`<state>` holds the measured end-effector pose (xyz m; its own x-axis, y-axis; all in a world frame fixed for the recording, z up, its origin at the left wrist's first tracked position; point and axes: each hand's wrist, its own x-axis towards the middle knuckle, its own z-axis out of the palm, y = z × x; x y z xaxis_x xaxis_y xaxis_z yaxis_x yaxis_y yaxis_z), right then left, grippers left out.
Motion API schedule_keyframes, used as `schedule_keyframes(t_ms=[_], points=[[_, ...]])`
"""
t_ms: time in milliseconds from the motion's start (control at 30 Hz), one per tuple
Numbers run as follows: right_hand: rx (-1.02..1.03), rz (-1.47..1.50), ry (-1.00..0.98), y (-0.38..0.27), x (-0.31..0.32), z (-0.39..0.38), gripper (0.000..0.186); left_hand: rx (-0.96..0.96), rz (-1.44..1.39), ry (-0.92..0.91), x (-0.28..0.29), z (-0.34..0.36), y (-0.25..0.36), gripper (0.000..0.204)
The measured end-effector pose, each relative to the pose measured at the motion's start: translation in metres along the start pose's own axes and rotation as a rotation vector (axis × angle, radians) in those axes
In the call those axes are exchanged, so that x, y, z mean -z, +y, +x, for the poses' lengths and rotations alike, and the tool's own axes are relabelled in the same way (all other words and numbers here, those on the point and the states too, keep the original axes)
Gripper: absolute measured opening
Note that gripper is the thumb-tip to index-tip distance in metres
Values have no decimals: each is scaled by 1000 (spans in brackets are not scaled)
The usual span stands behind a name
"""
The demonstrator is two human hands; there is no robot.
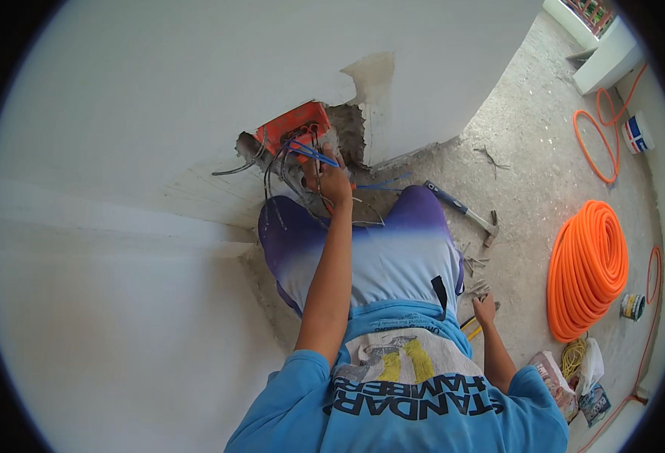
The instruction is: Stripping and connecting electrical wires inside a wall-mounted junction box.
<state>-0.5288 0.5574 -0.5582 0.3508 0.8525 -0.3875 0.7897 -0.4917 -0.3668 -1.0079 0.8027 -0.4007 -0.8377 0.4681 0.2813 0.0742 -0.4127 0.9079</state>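
Observation:
An orange electrical box (294, 124) sits in a rough hole broken into the white wall, with dark and blue wires coming out of it. My left hand (331, 181) is raised just below the box, its fingers closed around blue wires (313, 153). Several dark wires (270, 181) hang beside it, and some trail over my knees. Down at my right side, close to the floor, my right hand (485, 308) is closed on a tool with yellow and black handles (470, 328), which looks like pliers. The fingers partly hide it.
A hammer (464, 209) lies by my right knee, with wire scraps (477, 260) near it. Farther right stands a big coil of orange conduit (587, 272). Beyond are a small tin (632, 306), a white bucket (637, 134), loose orange tubing (597, 143) and bags (555, 381).

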Motion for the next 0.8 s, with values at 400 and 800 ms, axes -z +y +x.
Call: schedule_keyframes(t_ms=[400,800], points=[[-240,-322,-74,20,-69,-87,54,785,-422,-543,62,-9,15,30],[356,874,-704,-311,68,-35,28,800,-470,-526,49,-72,53,36]])
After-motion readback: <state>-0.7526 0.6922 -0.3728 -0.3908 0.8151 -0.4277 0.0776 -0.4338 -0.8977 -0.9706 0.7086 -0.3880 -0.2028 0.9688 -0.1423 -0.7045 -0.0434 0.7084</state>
